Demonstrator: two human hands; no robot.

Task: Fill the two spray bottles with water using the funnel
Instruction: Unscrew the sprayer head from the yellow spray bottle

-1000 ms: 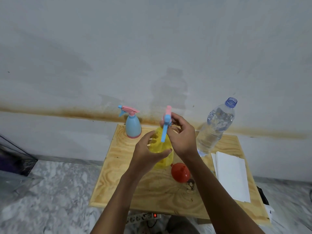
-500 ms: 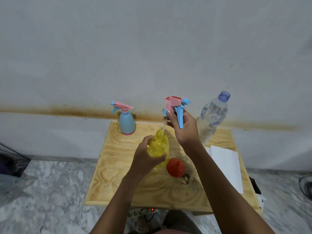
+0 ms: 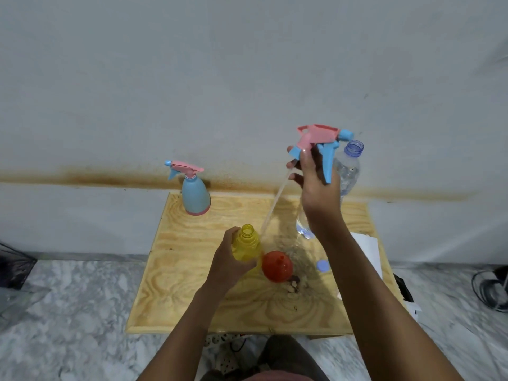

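Observation:
My left hand (image 3: pixel 228 261) grips the yellow spray bottle (image 3: pixel 246 244), which stands open-necked on the wooden board (image 3: pixel 187 284). My right hand (image 3: pixel 316 185) holds its pink and blue spray head (image 3: pixel 320 141) high above the board; the dip tube (image 3: pixel 273 206) hangs clear of the neck, slanting down to the left. A red funnel (image 3: pixel 276 266) lies mouth-down just right of the yellow bottle. The blue spray bottle (image 3: pixel 194 194), with its head on, stands at the board's back left. An uncapped clear water bottle (image 3: pixel 349 167) stands behind my right hand, partly hidden.
A blue bottle cap (image 3: pixel 323 265) lies on the board right of the funnel. White paper (image 3: pixel 368 251) rests along the board's right edge. The wall rises right behind the board; marble floor surrounds it, with a dark crate (image 3: pixel 13 268) at the left and cables (image 3: pixel 492 290) at the right.
My right hand lifted the spray head up and to the right, drawing the dip tube fully out of the yellow bottle. My left hand kept hold of the bottle.

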